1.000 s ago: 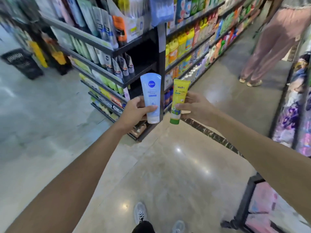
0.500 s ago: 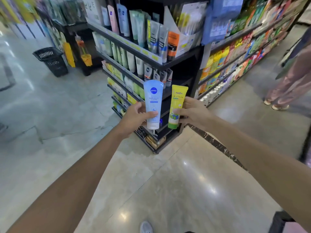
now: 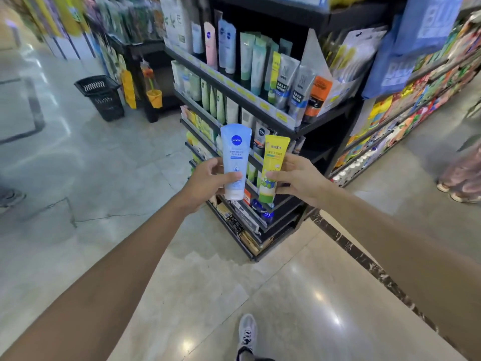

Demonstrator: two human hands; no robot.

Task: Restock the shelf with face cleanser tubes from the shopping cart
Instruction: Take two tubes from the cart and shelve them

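My left hand [image 3: 208, 182] grips a light blue cleanser tube [image 3: 235, 155] with a round dark blue logo, held upright with its cap down. Right beside it, my right hand [image 3: 299, 181] grips a yellow and green cleanser tube [image 3: 273, 162], also cap down. Both tubes are held out at arm's length in front of the corner of a black shelf unit [image 3: 309, 131]. Its tiers carry rows of standing face cleanser tubes [image 3: 253, 61]. The shopping cart is out of view.
A black shopping basket [image 3: 101, 96] stands on the floor at the back left. A long aisle of coloured bottles [image 3: 406, 110] runs off to the right. Another person's feet [image 3: 458, 190] stand at the right edge. My own shoe [image 3: 247, 332] shows at the bottom.
The view has swung left and closer to the shelf corner. The cart at the lower right has dropped out of view. Both hands still hold their tubes side by side.
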